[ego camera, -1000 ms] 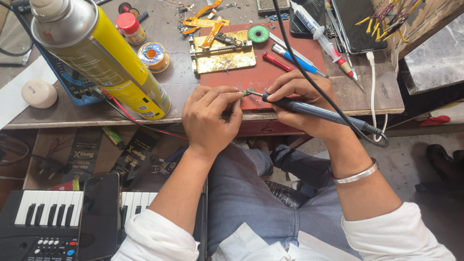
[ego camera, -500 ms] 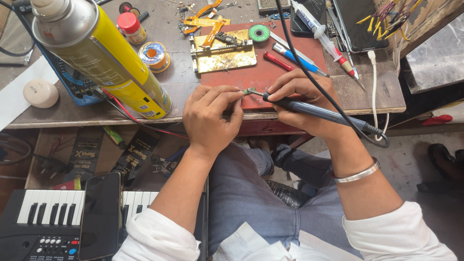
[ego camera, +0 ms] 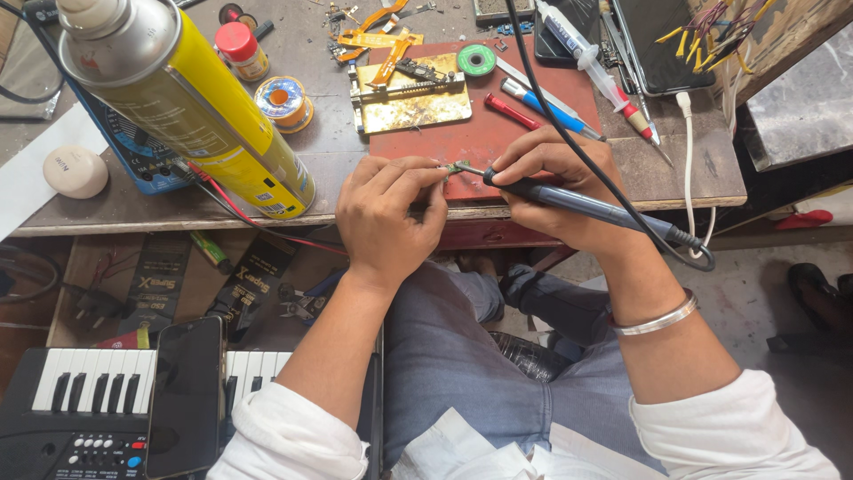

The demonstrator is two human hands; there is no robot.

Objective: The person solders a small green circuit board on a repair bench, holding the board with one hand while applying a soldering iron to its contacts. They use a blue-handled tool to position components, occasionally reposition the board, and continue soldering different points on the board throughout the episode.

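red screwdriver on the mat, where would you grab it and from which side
Grip the red screwdriver around its handle, mid-length, coming from above with fingers across its width. It lies flat and slanted on the red mat, with bare mat on its lower left side; the blue pen lies close on the upper right, so pinch from the mat side.

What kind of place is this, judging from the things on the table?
Probably a small electronics repair bench: the right hand holds a soldering iron to a tiny part pinched by the left hand, near a solder spool and a metal board holder.
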